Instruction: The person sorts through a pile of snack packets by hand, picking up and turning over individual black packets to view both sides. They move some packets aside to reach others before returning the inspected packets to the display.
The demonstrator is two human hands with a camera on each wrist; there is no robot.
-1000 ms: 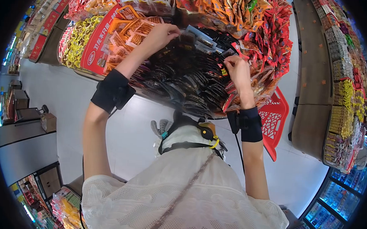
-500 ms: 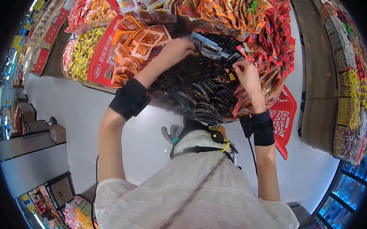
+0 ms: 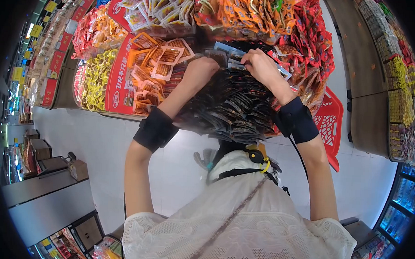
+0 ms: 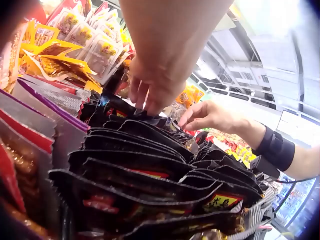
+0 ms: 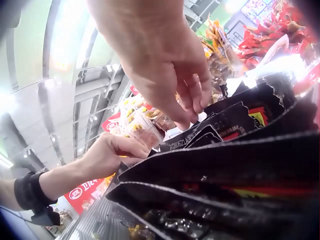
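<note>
Black packets (image 3: 239,101) stand in dense rows in the display, close-up in the left wrist view (image 4: 145,185) and right wrist view (image 5: 225,195). At their back left is the left hand (image 3: 201,70) (image 4: 155,85), its fingers bent down round the top edge of a black packet. The right hand (image 3: 262,69) reaches in from the right; in the right wrist view (image 5: 165,75) its thumb and fingers pinch at a black packet's upper edge. Bluish clear packets (image 3: 229,51) lie just behind the hands. The fingertips are partly hidden in the head view.
Orange-edged packets (image 3: 166,58) lie left of the black ones, red packets (image 3: 313,51) to the right, and orange packets (image 3: 249,13) behind. A red basket (image 3: 329,128) is at the right below the display. Another stocked shelf (image 3: 368,97) stands further right.
The right hand has moved left and away from the body, from the right side of the black packets to their back. The left hand has come down and right. The head view has shifted.
</note>
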